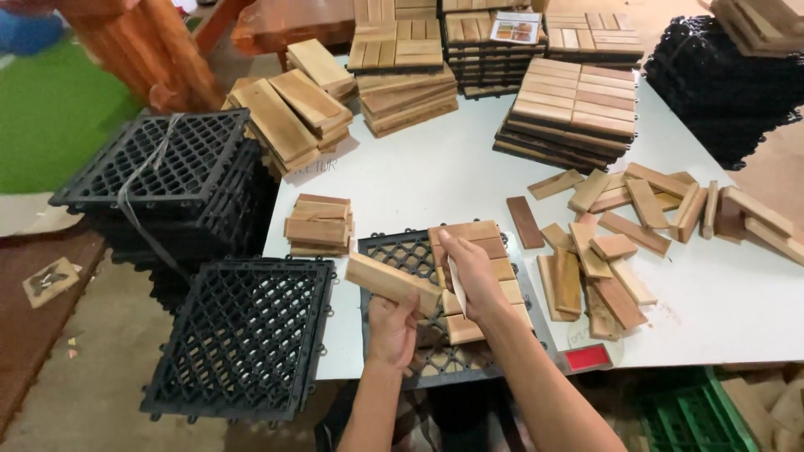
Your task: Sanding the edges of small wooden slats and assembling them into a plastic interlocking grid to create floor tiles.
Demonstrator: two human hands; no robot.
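Here left hand (392, 322) fingers clenched round wood slat (389, 282); right hand (471, 276) fingers pressing slats (469, 238) on black grid (400, 251).

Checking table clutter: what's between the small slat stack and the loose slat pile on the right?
Head view: the black grid base with slats laid on it, and both hands, left hand holding a slat.

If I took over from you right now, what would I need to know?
Left hand holds a loose wooden slat above the black grid tile.
Right hand presses on the slats already set on the grid's right part.
Done: the right part is covered.
Left: the grid's left part is bare.
Spare slats lie loose to the right on the white table; a small stack sits to the left.
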